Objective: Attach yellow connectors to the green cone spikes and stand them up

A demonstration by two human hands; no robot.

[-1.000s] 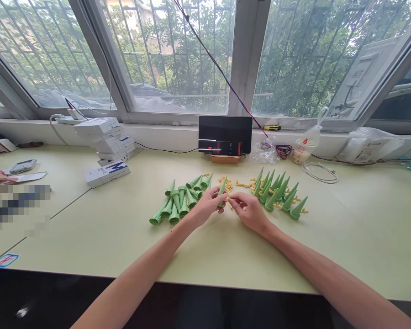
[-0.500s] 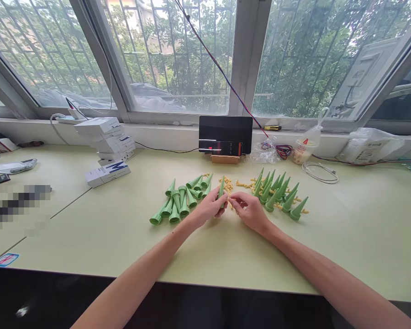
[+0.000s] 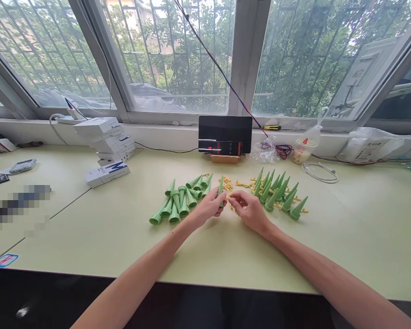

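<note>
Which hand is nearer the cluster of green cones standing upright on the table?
Right. The right hand is just left of the upright green cones. The left hand is farther left of them, holding a single green cone.

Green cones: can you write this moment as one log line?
left hand: holds green cone | right hand: pinches yellow piece beside it | lying cones: left | upright cones: right
</note>
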